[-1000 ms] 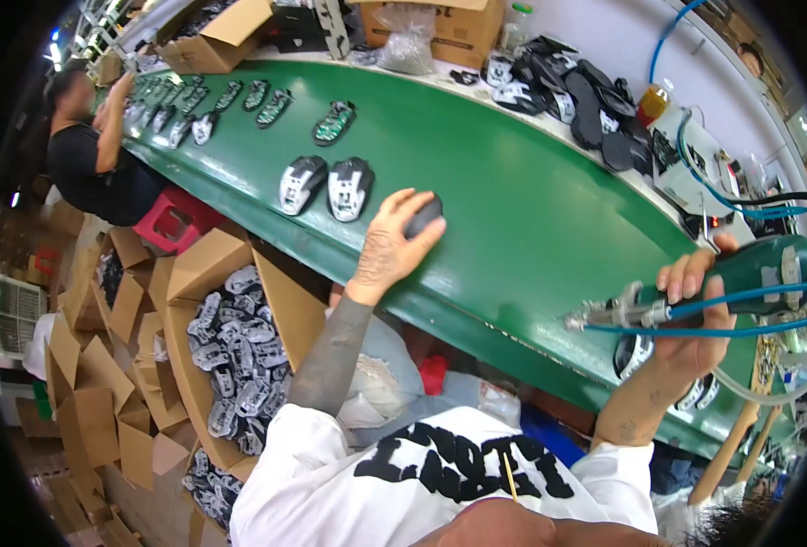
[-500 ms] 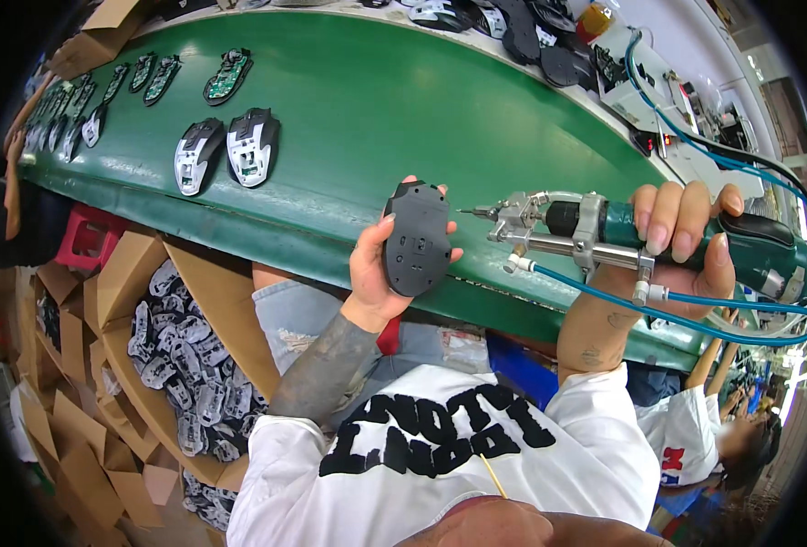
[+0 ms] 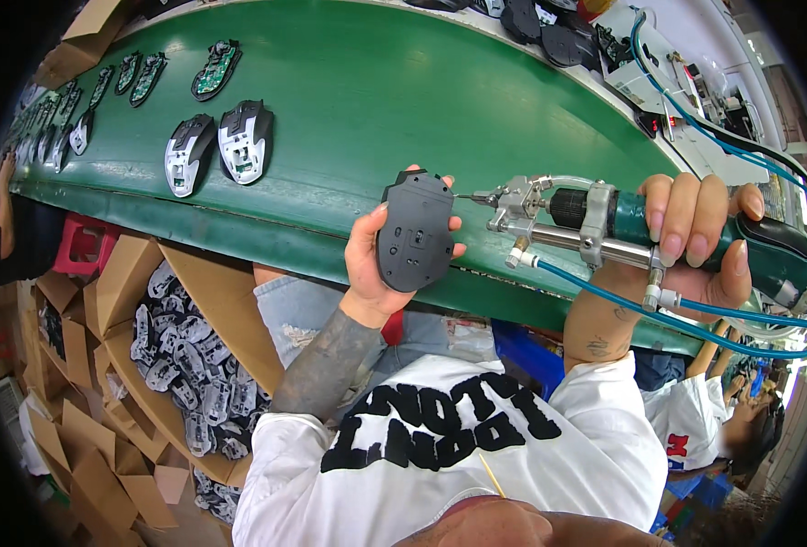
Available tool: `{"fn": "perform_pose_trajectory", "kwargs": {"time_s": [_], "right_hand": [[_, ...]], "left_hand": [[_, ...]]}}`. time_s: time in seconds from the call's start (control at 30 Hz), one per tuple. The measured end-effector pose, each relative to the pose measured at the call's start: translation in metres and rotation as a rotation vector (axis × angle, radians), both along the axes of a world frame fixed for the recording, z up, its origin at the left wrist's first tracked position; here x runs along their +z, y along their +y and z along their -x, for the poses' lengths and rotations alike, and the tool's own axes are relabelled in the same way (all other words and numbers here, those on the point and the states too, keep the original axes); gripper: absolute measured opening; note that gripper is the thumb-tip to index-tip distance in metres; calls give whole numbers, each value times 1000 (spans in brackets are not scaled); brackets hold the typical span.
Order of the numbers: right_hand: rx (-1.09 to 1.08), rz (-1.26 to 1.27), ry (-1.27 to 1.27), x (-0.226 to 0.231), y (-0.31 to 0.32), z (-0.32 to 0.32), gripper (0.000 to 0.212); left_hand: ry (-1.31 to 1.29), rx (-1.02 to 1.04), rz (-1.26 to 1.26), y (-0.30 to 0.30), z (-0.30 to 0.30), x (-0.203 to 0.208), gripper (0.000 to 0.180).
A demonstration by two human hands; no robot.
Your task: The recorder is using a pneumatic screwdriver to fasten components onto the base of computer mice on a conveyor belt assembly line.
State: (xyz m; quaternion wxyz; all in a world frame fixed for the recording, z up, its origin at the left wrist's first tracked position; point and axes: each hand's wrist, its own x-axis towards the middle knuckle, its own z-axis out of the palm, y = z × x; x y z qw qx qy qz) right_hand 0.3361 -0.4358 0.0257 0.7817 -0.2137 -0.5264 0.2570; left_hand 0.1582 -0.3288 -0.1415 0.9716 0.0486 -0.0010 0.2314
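Note:
My left hand (image 3: 367, 251) is closed round a black computer mouse (image 3: 415, 232), whose underside, with small round holes, faces me. My right hand (image 3: 695, 232) grips a dark green electric screwdriver (image 3: 627, 217) fitted with metal clamps and a blue air hose (image 3: 595, 290). It lies nearly level, and its thin bit (image 3: 469, 196) points left at the upper right edge of the mouse. Whether the tip touches the mouse, I cannot tell. On the green belt, left of my hands, stand two open white-and-black mouse bodies (image 3: 246, 141).
Mouse parts with green circuit boards (image 3: 215, 70) lie along the left of the belt (image 3: 349, 100). A carton (image 3: 226, 342) of white-and-grey shells stands at lower left, near a red stool (image 3: 84, 246). Black shells (image 3: 563, 41) and equipment line the far edge. A co-worker (image 3: 695, 415) is at right.
The mouse has turned slightly in my left hand. The bit has come up closer to the mouse's upper right edge. Items on the belt have shifted a little to the left in view.

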Motion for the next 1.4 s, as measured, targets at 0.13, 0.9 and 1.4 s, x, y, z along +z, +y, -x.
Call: {"fn": "perform_pose_trajectory", "kwargs": {"time_s": [0.13, 0.9, 1.4], "right_hand": [[-1, 18, -29, 1, -2, -3, 33], [-27, 46, -38, 1, 10, 12, 28], [128, -105, -70, 23, -29, -14, 36]], "left_hand": [[-11, 1, 8, 1, 0, -1, 58], [73, 26, -83, -1, 1, 10, 58], [38, -17, -60, -3, -1, 13, 62]]}}
